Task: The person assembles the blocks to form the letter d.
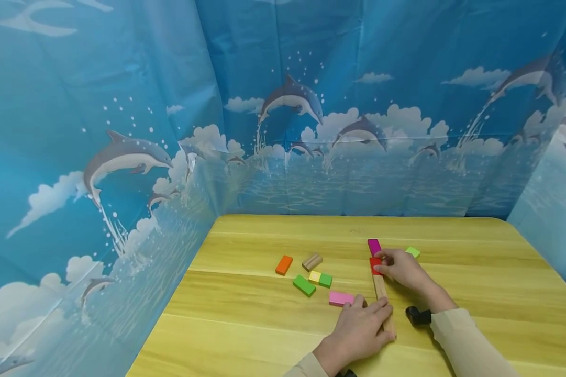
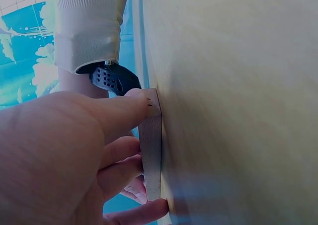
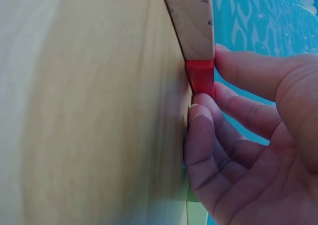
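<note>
A long plain wooden block (image 1: 380,288) lies on the table, pointing away from me. My left hand (image 1: 360,328) grips its near end; in the left wrist view the thumb (image 2: 130,108) presses close to the end of the wood. At the far end sits a red block (image 1: 375,266), in line with the wood. My right hand (image 1: 402,269) pinches the red block from the right side, its thumb (image 3: 248,73) near the joint with the wood. Beyond the red block, a magenta block (image 1: 374,246) continues the row. A pink block (image 1: 341,299) lies beside the left fingers.
Left of the row lie an orange block (image 1: 284,265), a brown block (image 1: 312,262), a yellow block (image 1: 314,277) and two green blocks, one beside the yellow. A light green block (image 1: 412,252) is behind the right hand. A dolphin-print sheet (image 1: 311,173) backs the wooden table (image 1: 235,324).
</note>
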Available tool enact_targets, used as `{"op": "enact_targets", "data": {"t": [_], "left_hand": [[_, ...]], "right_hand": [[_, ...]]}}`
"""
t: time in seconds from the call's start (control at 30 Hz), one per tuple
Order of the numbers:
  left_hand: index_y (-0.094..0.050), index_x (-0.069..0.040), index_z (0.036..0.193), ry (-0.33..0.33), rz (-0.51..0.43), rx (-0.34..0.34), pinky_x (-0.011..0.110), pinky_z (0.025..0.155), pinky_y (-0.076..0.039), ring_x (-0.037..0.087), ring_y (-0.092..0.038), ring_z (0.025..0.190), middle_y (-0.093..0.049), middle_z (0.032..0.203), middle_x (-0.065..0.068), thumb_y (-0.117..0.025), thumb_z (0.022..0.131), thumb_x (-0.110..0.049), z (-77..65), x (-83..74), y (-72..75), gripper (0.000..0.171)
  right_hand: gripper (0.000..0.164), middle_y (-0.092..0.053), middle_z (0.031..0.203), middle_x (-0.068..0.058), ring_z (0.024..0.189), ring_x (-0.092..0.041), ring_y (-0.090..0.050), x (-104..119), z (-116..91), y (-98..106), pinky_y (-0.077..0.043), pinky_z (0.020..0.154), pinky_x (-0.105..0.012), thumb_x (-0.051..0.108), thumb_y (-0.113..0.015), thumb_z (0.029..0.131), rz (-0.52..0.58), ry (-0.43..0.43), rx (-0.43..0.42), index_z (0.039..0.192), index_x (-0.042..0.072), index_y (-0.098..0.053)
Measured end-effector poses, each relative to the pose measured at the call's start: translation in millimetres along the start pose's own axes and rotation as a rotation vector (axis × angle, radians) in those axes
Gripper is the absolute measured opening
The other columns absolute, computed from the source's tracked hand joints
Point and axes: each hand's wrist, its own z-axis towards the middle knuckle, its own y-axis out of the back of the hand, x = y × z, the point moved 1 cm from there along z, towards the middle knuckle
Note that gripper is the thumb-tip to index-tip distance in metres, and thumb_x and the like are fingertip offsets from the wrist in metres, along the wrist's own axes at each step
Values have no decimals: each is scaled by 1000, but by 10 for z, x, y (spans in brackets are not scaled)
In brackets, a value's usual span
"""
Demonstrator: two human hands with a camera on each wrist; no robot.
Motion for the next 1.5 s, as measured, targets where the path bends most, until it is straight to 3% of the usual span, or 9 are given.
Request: {"op": "enact_targets", "data": {"t": [0.23, 0.63, 0.93, 1.13, 1.33, 1.5], "left_hand": [[-49, -38, 149, 4, 4, 12, 30, 75, -41, 8, -44, 106, -38, 154, -22, -45, 99, -63, 0, -3, -36, 56], [-50, -38, 148, -2, 35, -6, 27, 72, -39, 8, -44, 102, -40, 153, -21, -46, 99, -64, 17, -8, -35, 56], [-50, -37, 148, -4, 38, -16, 27, 69, -38, 10, -46, 106, -41, 153, -19, -46, 99, -63, 24, 12, -13, 55], [-49, -36, 149, -3, 45, -27, 26, 70, -37, 10, -46, 107, -41, 154, -19, -46, 99, -63, 28, 3, -4, 57], [-49, -37, 149, 3, 53, -26, 26, 69, -37, 10, -46, 107, -40, 154, -19, -45, 98, -64, 21, 1, -17, 57], [-49, -37, 149, 5, 40, -25, 26, 69, -36, 10, -46, 106, -41, 154, -20, -46, 98, -64, 7, -5, -22, 58]], "right_hand": [[40, -62, 95, -8, 77, -21, -53, -27, -16, -14, -46, 63, -34, 19, -70, 96, 18, -18, 14, 130, -1, -61], [34, -66, 94, -8, 72, -22, -53, -75, 7, 95, -44, 61, -35, 23, -67, 99, 14, -7, -45, 127, 5, -64], [39, -67, 105, -13, 87, -25, -62, -61, 16, 213, -51, 66, -35, 27, -62, 102, 27, -3, -79, 134, 6, -61], [38, -66, 104, -12, 94, -31, -63, -130, 10, 355, -51, 65, -36, 25, -63, 101, -24, 0, -136, 133, 5, -61], [42, -63, 117, -25, 105, -45, -62, -255, -36, 509, -55, 71, -47, 27, -63, 101, -73, -11, -181, 135, 2, -60], [48, -56, 128, -36, 110, -52, -57, -345, -69, 578, -51, 79, -59, 28, -64, 100, -133, -35, -188, 136, -2, -58]]}}
